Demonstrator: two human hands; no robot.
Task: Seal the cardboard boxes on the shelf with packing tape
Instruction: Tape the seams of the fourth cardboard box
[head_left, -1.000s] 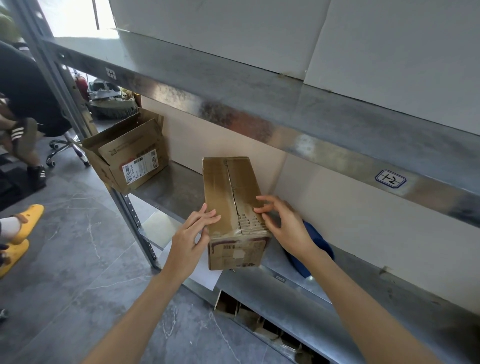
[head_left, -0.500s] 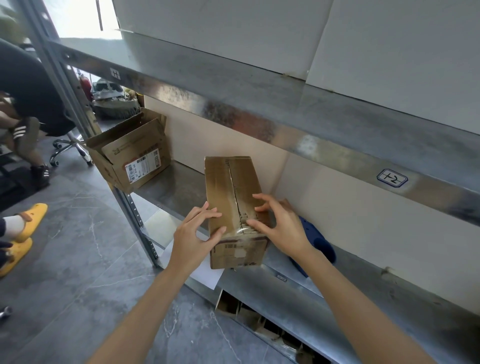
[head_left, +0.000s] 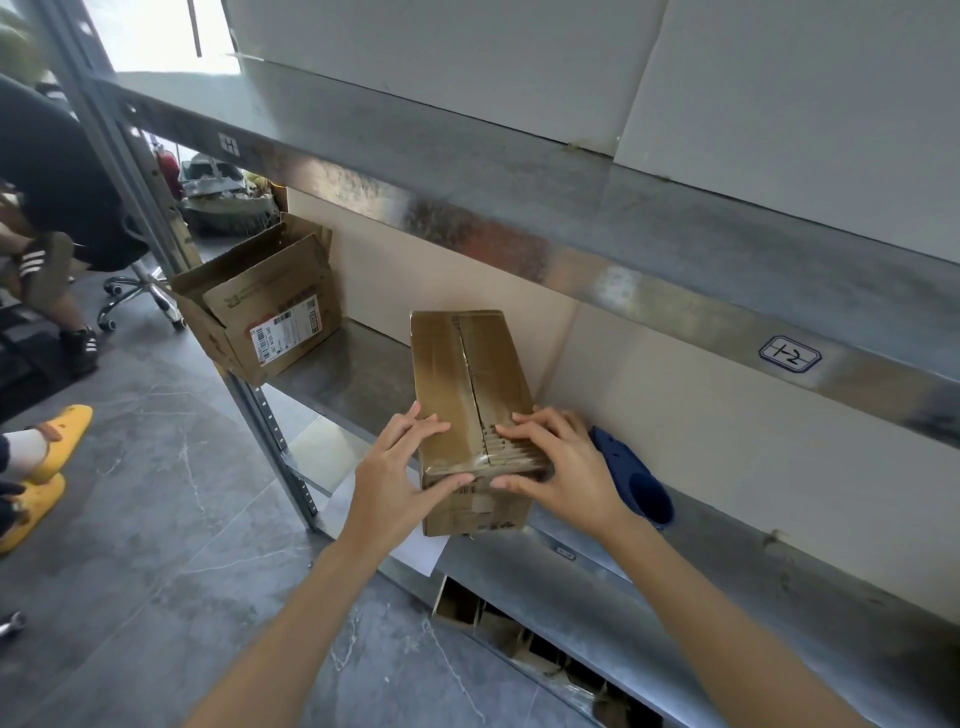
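A narrow brown cardboard box (head_left: 467, 374) lies lengthwise on the middle metal shelf (head_left: 343, 379), its top flaps closed along a centre seam under glossy tape. My left hand (head_left: 400, 478) lies on the box's near left corner, fingers spread flat on top and thumb on the front face. My right hand (head_left: 558, 467) presses the near right part of the top, with its thumb on the front face too. A blue tape dispenser (head_left: 634, 483) lies on the shelf just right of my right hand. A second cardboard box (head_left: 270, 312) with open flaps sits at the shelf's left end.
An upper metal shelf (head_left: 519, 208) overhangs the box, and white panels stand on it. Cardboard pieces (head_left: 519, 644) fill the level below. At the left, a seated person (head_left: 47, 208) on a wheeled chair and feet in yellow slippers (head_left: 47, 457) occupy the grey floor.
Both hands slid toward the box's near end. Their thumbs came down onto the front face and the fingers flattened over the taped edge.
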